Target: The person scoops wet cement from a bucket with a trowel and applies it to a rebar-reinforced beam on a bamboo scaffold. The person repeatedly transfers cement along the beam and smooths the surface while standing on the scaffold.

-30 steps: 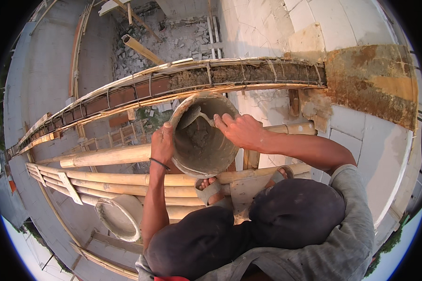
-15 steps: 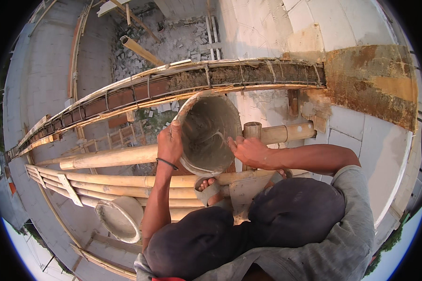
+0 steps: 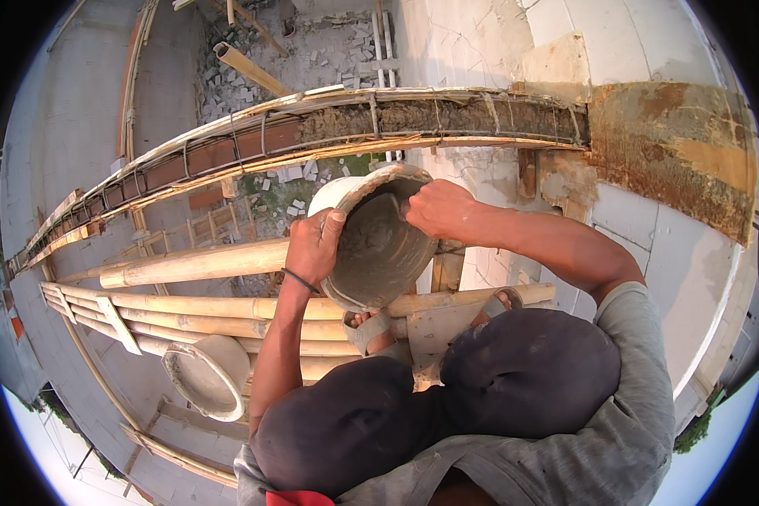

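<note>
A bucket (image 3: 378, 257) coated inside with grey wet mortar is tilted with its mouth toward me, above the bamboo poles by my feet. My left hand (image 3: 314, 240) is closed on its left rim, thumb over the edge. My right hand (image 3: 438, 209) makes a fist at the upper right of the mouth, knuckles just inside. A thin pale streak shows beside those knuckles; what the fist holds, if anything, is hidden. Just beyond the bucket runs a long beam form (image 3: 270, 139) with steel ties, partly filled with brownish-grey mix.
My sandalled feet (image 3: 371, 333) rest on bamboo poles (image 3: 202, 325) and a board. A second mortar-stained bucket (image 3: 236, 363) lies tilted at lower left. Rubble (image 3: 236, 84) covers the ground far below. A rusty stained panel (image 3: 675, 152) stands at the right end of the beam.
My right hand has moved up from the bucket's right side to its upper right rim. The bucket has turned, and my left hand has shifted slightly with it.
</note>
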The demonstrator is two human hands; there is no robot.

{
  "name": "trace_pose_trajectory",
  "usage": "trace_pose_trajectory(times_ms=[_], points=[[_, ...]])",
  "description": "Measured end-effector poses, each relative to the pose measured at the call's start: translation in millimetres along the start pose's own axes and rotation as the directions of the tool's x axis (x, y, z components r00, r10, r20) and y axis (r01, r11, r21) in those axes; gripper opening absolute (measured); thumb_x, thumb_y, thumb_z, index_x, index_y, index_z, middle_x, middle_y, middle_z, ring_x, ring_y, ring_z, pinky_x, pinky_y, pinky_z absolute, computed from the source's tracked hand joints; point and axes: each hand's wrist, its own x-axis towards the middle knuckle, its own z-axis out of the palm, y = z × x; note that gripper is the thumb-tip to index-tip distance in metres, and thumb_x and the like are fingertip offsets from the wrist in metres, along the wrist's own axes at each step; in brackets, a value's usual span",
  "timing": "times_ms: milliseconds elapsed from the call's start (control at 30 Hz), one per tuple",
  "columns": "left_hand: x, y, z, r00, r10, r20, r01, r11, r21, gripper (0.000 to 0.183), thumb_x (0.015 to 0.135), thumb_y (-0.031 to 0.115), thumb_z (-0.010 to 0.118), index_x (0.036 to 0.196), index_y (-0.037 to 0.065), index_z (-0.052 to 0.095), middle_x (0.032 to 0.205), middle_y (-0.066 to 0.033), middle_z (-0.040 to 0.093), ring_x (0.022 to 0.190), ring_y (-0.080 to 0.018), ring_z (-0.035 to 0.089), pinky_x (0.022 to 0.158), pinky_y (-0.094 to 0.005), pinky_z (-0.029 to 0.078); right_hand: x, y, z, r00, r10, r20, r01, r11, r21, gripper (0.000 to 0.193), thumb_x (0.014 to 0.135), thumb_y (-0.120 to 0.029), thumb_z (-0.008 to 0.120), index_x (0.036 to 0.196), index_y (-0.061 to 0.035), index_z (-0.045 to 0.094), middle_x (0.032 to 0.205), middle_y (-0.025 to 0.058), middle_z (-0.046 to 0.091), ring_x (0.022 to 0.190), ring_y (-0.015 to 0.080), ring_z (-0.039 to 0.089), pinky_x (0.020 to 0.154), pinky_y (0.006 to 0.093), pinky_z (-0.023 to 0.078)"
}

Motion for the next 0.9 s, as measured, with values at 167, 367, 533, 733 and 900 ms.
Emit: trace_pose_trajectory(times_ms=[167, 367, 533, 733, 900], points=[[0.8, -1.9, 8.2, 0.992, 0.101, -0.075, -0.102, 0.995, -0.004, 0.058, 0.098, 0.050, 0.048, 0.077, -0.004, 0.059, 0.054, -0.0146, 0.041, 0.053, -0.0199, 0.039, 0.052, -0.0396, 0.040, -11.0, 1.6, 37.1, 0.992, 0.119, 0.043, -0.126, 0.939, 0.319, 0.022, 0.084, -0.020, 0.058, 0.089, -0.0010, 0.068, 0.080, 0.0224, 0.068, 0.078, 0.0384, 0.068, 0.066, 0.0464, 0.054], [2.1, -14.3, 19.0, 0.953, 0.005, -0.302, -0.028, 0.997, -0.070, 0.058, 0.100, 0.047, 0.048, 0.076, -0.005, 0.055, 0.056, -0.0087, 0.036, 0.056, -0.0153, 0.035, 0.050, -0.0370, 0.034, -46.9, -44.0, 75.0, 0.984, 0.060, 0.169, -0.174, 0.078, 0.982, 0.031, 0.095, -0.027, 0.054, 0.110, -0.0017, 0.063, 0.070, 0.0077, 0.059, 0.058, 0.0182, 0.059, 0.055, 0.0345, 0.050], [-1.8, -31.2, 13.8, 0.915, -0.099, -0.391, 0.078, 0.994, -0.071, 0.064, 0.101, 0.050, 0.043, 0.078, -0.009, 0.055, 0.059, -0.0089, 0.040, 0.062, -0.0148, 0.037, 0.054, -0.0383, 0.035, -83.8, -61.9, 63.0, 0.951, -0.079, 0.299, -0.296, -0.508, 0.809, 0.033, 0.102, -0.027, 0.046, 0.125, -0.0046, 0.055, 0.072, -0.0001, 0.051, 0.052, 0.0064, 0.048, 0.047, 0.0217, 0.040], [-1.8, -48.7, -3.4, 0.865, -0.264, -0.427, 0.167, 0.954, -0.250, 0.071, 0.102, 0.054, 0.037, 0.081, -0.011, 0.055, 0.065, -0.0065, 0.048, 0.070, -0.0150, 0.039, 0.060, -0.0377, 0.038, -138.3, -7.5, 19.7, 0.967, 0.253, -0.015, 0.064, -0.187, 0.980, 0.043, 0.094, -0.014, 0.054, 0.136, -0.0048, 0.052, 0.071, 0.0010, 0.055, 0.054, 0.0048, 0.049, 0.048, 0.0225, 0.041], [0.0, -55.3, -5.8, 0.848, -0.318, -0.423, 0.219, 0.938, -0.268, 0.073, 0.101, 0.057, 0.036, 0.082, -0.010, 0.056, 0.068, -0.0059, 0.049, 0.071, -0.0149, 0.040, 0.063, -0.0356, 0.040, -147.5, 73.4, 25.9, 0.466, 0.381, -0.799, 0.034, 0.894, 0.447, 0.053, 0.082, -0.014, 0.068, 0.133, -0.0073, 0.055, 0.082, 0.0121, 0.065, 0.068, 0.0277, 0.065, 0.063, 0.0391, 0.052]])
